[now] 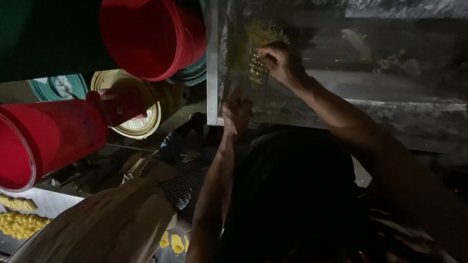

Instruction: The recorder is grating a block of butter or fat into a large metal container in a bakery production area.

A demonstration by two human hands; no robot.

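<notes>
The scene is dim. My right hand point(282, 61) reaches up to a glass-fronted case point(212, 63) and pinches a small cluster of yellow beads point(258, 70) that hangs against the pane. More yellow tangle point(263, 33) sits just above it. My left hand point(237, 109) is lower, fingers curled into a fist at the case's bottom metal edge. Whether it grips anything is hidden. Both forearms rise from the bottom of the view.
Two red buckets lie on their sides, one at the top point(151, 34) and one at the left point(44, 141). Between them is a round yellow lid point(129, 104). Yellow pieces point(19, 224) lie at the lower left. Dark cloth point(292, 195) covers the lower middle.
</notes>
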